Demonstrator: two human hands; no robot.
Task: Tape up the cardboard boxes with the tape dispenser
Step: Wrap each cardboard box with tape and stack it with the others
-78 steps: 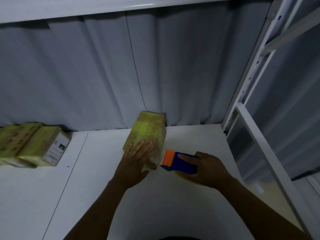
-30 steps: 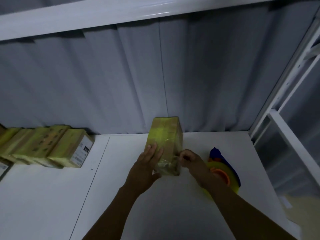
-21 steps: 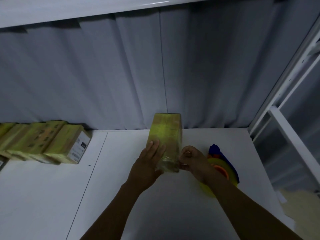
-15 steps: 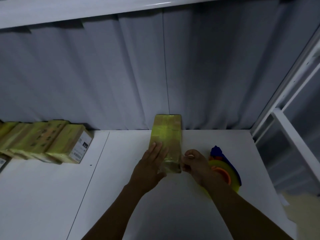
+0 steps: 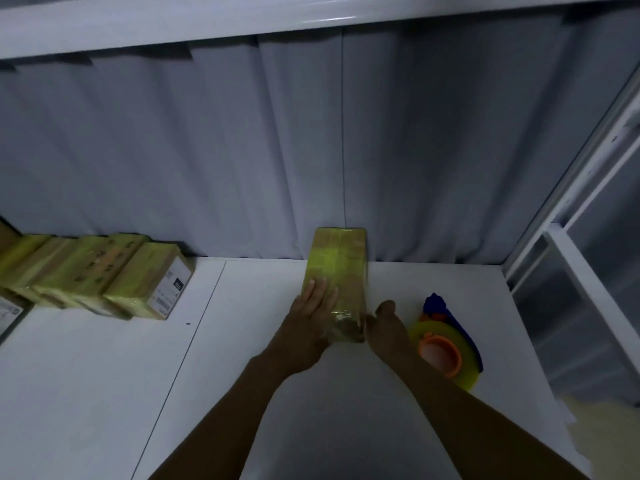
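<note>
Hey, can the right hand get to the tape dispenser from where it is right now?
Probably yes. The tape dispenser lies on the table close beside the right hand, with nothing between them. That hand is at the near end of the box.

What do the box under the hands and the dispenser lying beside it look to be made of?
The box looks like brown cardboard, tan patches showing, under glossy yellowish tape that glints at its near end. The tape dispenser looks like smooth hard plastic: blue body, orange hub, holding a yellow roll. Dim light leaves finer finish open.
</note>
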